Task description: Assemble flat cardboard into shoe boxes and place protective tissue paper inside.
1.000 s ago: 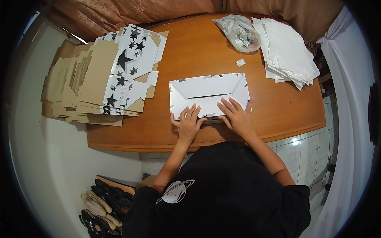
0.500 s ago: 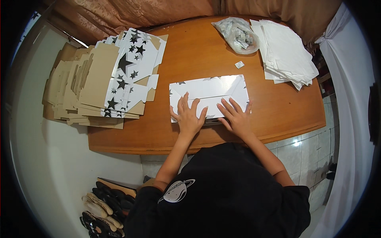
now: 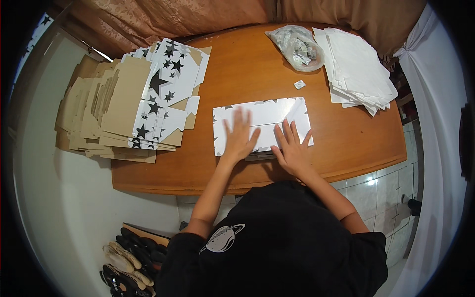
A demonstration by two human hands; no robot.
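Observation:
A white cardboard box (image 3: 269,110) with dark stars along its edges lies on the wooden table in front of me, its folded panels facing up. Over its left part is my left hand (image 3: 239,136), open, its fingertips blurred by motion; whether it touches the panel I cannot tell. My right hand (image 3: 294,149) rests open on the right part of the box, fingers spread toward the far side. Neither hand holds anything. Beyond the box lies a small white sachet (image 3: 299,84).
Flattened star-printed cardboard boxes (image 3: 166,89) are stacked at the left of the table (image 3: 237,64). At the back right stand a clear plastic bag (image 3: 292,44) of small sachets and a pile of white paper sheets (image 3: 358,62). Several shoes (image 3: 131,262) lie at the lower left.
My left hand has shifted a little up across the box and its fingers are blurred. The right hand stays on the right part, its fingers slightly closer together.

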